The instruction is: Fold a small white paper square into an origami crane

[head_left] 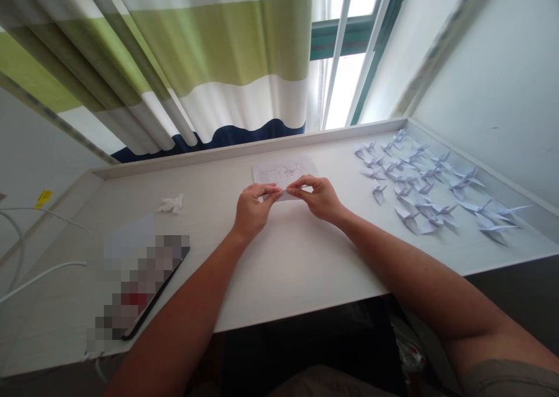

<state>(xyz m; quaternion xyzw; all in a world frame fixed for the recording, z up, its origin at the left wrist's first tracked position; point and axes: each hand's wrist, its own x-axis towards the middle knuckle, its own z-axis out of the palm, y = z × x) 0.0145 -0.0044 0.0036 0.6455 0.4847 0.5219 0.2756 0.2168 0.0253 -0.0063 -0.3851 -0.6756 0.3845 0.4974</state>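
Bright daylight from window (349, 77), soft shadows, wide-angle edge bending, pixelated patch (135, 286) left

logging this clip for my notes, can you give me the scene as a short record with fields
surface: white desk under a window
left hand: pinches the left end of a small white paper
right hand: pinches its right end
behind hands: printed sheet lying flat
right side: many folded paper cranes in loose rows
left side: crumpled paper scrap; dark flat device near the front edge; white cables
backdrop: striped curtain, green, white and navy
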